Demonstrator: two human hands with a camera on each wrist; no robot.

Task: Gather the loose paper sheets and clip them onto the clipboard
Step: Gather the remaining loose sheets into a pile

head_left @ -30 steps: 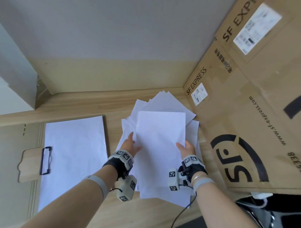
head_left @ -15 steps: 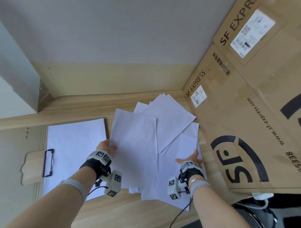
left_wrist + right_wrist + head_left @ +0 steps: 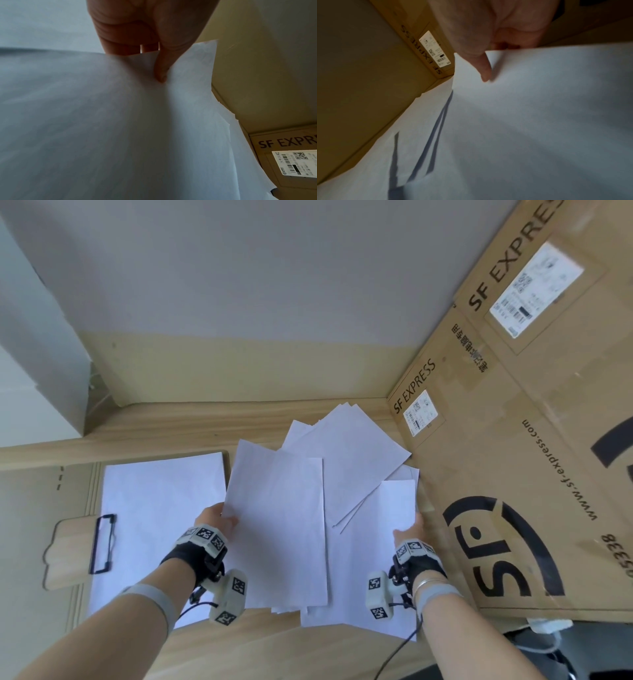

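A wooden clipboard [image 3: 63, 546] with a black wire clip [image 3: 102, 543] lies at the left, a white sheet [image 3: 154, 508] on it. My left hand [image 3: 215, 518] pinches the left edge of a lifted white sheet [image 3: 281, 525], thumb on top [image 3: 161, 70] and fingers beneath. My right hand [image 3: 409, 530] pinches the right edge of another sheet [image 3: 376, 542], thumb on top [image 3: 485, 70]. Under and behind both sheets lies a fanned pile of loose paper [image 3: 349, 453] on the wooden table [image 3: 239, 648].
A large SF Express cardboard box [image 3: 534, 460] stands against the pile's right side. A grey-and-beige wall [image 3: 239, 302] closes the back. A white box [image 3: 30, 371] sits at the far left. Cables hang from both wrists.
My left hand has carried its sheet leftward, from the pile's middle toward the clipboard. My right hand let go of that sheet, moved right and pinched another sheet's edge.
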